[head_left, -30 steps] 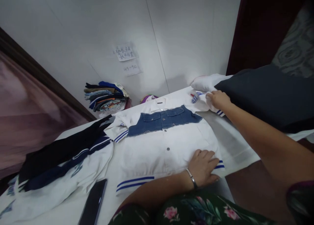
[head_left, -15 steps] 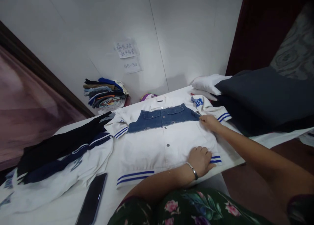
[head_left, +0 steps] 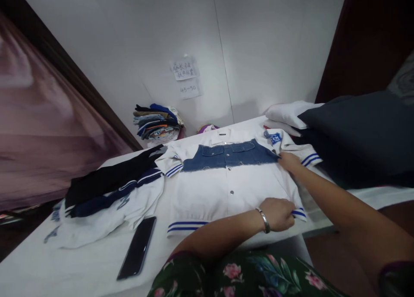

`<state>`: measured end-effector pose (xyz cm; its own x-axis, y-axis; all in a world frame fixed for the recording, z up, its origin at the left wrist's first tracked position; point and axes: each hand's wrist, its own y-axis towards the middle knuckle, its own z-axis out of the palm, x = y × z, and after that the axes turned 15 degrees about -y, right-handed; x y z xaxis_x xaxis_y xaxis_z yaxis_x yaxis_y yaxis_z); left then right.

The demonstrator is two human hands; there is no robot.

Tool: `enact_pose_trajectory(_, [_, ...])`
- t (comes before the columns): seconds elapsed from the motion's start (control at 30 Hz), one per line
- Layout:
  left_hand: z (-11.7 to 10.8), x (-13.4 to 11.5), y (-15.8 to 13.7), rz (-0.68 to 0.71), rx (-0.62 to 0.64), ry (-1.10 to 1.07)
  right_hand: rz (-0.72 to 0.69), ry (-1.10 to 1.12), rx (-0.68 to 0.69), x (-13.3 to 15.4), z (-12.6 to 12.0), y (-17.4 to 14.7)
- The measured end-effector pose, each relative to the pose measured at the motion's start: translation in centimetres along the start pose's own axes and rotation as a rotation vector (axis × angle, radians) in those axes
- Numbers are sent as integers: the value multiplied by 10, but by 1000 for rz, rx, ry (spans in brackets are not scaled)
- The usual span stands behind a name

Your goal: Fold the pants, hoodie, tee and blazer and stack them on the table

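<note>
A white jacket (head_left: 207,193) with a blue denim chest panel, metal buttons and blue-striped hems lies spread front side up on the white table. My left hand (head_left: 277,214) is closed on its bottom hem near the right corner; a silver bracelet circles that wrist. At the right end of the denim panel, my right hand (head_left: 290,162) pinches the jacket's side just below the sleeve. The right sleeve, bearing a blue patch (head_left: 274,137), stretches beyond that hand. The left sleeve (head_left: 170,161) lies angled outward.
A phone (head_left: 137,247) lies left of the jacket. Beyond it are a white and navy garment (head_left: 106,219) and black clothing (head_left: 110,174). A folded clothes stack (head_left: 158,122) stands by the wall. Dark grey fabric (head_left: 359,137) and white folded cloth (head_left: 291,113) lie at right.
My left hand has gone from resting flat on the hem to gripping it. My right hand keeps its pinch at the side. The view has shifted left.
</note>
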<state>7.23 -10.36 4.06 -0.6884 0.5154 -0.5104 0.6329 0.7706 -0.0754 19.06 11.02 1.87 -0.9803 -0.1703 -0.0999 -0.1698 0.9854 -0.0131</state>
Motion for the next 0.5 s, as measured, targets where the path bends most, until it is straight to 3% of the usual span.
enact_pose_trajectory(0.13, [25,3,1,33,29,19,-86,-22,-66,11,-3,-6])
enact_pose_trajectory(0.27, [45,5,7,96,-12,5,-435,73,-303,37,9,-5])
enact_pose_trajectory(0.33, [46,6,8,128,-5,-12,-552,94,-322,46,25,-2])
enact_pose_trajectory(0.43, [35,14,2,159,-12,-107,-472,28,-228,48,53,3])
enact_pose_trajectory(0.5, [16,29,-12,114,-136,-172,-413,-1,-214,44,65,4])
